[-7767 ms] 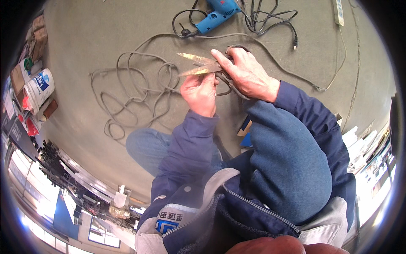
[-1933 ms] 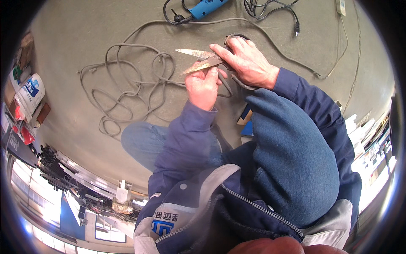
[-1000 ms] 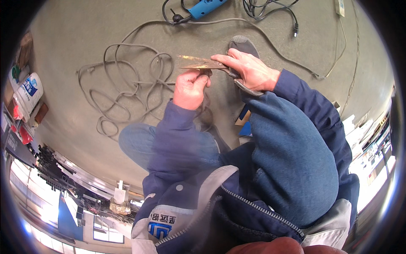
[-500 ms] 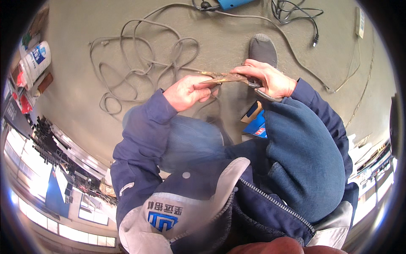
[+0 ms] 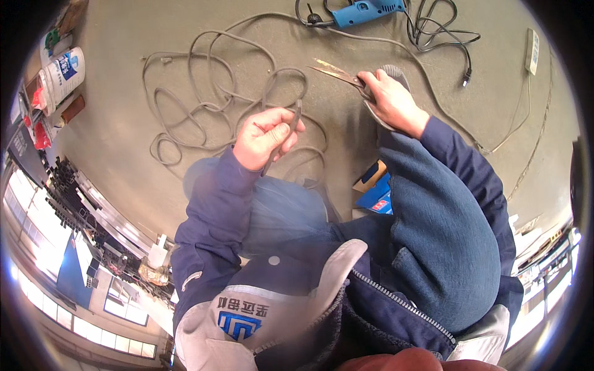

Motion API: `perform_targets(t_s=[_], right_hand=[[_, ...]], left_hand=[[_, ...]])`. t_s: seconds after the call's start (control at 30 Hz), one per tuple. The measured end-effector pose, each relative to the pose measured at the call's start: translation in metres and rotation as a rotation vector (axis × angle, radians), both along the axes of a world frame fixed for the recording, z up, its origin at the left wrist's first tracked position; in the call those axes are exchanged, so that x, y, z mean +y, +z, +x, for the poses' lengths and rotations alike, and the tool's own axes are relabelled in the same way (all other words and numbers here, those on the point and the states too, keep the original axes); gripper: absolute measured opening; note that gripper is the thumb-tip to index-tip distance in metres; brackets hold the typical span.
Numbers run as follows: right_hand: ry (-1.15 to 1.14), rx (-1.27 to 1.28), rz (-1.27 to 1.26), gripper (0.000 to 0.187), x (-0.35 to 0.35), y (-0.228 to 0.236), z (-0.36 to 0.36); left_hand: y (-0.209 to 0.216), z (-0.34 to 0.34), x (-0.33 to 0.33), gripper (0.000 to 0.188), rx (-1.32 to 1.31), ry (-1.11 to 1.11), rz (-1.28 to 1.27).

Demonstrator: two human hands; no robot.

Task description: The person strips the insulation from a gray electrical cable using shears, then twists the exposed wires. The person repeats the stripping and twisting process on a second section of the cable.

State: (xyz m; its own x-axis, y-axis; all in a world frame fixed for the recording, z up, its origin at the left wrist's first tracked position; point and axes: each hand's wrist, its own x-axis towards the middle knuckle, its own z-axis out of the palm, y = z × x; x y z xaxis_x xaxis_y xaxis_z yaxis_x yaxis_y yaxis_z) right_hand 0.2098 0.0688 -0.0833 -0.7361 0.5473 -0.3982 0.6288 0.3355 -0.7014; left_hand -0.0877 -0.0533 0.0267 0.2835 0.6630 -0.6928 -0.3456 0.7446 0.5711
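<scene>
Between the thumb and fingers of my left hand [image 5: 269,137] is a grey cable [image 5: 299,107], its short end sticking up past the fingertips. The rest of that cable passes under the hand. My right hand [image 5: 393,99] is closed around the handles of a pair of scissors [image 5: 336,73] with worn, brownish blades. Those blades are slightly apart, point left, and have nothing between them. A gap separates the scissors from the cable end. My right fingers partly hide the handles.
Loops of grey cord [image 5: 204,99] lie on the floor. Beyond them are a blue power tool [image 5: 368,11] with a black cord and a white power strip [image 5: 532,52]. A blue box [image 5: 377,195] sits between my legs; a white bucket [image 5: 65,77] stands at left.
My hands have moved apart. The scissors shifted away from the left hand and their blades opened a little. My left hand has turned, and the cable end now points upward.
</scene>
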Motion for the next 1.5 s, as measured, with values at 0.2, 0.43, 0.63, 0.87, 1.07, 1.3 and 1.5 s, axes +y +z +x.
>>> perform_targets(t_s=[0.2,0.43,0.63,0.87,1.07,1.3,1.5], right_hand=[[0.056,-0.007,-0.007,0.056,0.004,-0.005,-0.017],[0.079,0.29,-0.064,0.07,0.015,0.047,-0.048],[0.073,0.244,0.153,0.067,0.012,0.059,-0.065],[0.071,0.248,0.229,0.077,0.012,0.061,-0.055],[0.125,0.181,0.26,0.08,0.016,0.06,-0.05],[0.127,0.235,0.128,0.065,0.015,0.063,-0.042],[0.134,0.267,0.104,0.059,0.016,0.067,-0.039]], left_hand=[[-0.013,0.008,0.001,0.027,-0.072,0.233,0.01],[-0.019,0.027,0.011,0.028,0.086,0.418,0.064],[-0.016,0.064,0.026,0.028,0.302,0.461,0.313],[-0.013,0.084,0.038,0.012,0.381,0.422,0.268],[-0.025,0.101,0.039,0.01,0.476,0.544,0.335],[-0.049,0.097,0.026,0.012,0.89,0.366,0.611],[-0.051,0.092,0.024,0.016,1.065,0.286,0.742]])
